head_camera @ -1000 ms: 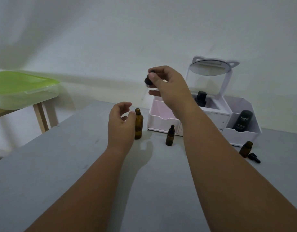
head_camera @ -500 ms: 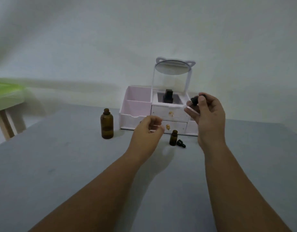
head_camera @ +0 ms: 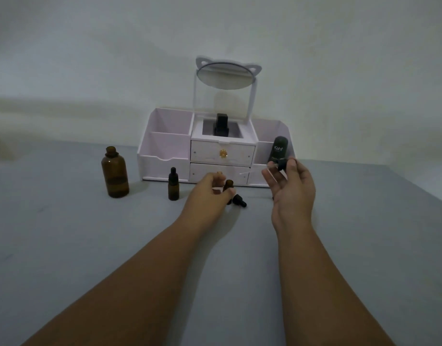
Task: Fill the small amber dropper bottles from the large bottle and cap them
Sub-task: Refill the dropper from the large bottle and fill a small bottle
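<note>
The large amber bottle (head_camera: 114, 173) stands uncapped at the left of the grey table (head_camera: 65, 245). To its right stands a small amber dropper bottle (head_camera: 173, 184) with its black cap on. My left hand (head_camera: 208, 189) closes around a second small amber bottle (head_camera: 229, 185), which is uncapped. A black dropper cap (head_camera: 239, 200) lies on the table just right of it. My right hand (head_camera: 291, 187) holds another dropper (head_camera: 279, 165) by its black bulb, its glass pipette pointing left.
A white and pink organiser (head_camera: 170, 156) with two drawers and a round mirror (head_camera: 225, 75) stands against the wall behind the bottles. A black bottle (head_camera: 221, 125) sits in its top tray and a dark tube marked Kahf (head_camera: 278, 149) in its right compartment.
The view swung right, off the green-lidded box. My left hand let go of the large bottle and moved to the uncapped small bottle. My right hand came down and rightward with the dropper.
</note>
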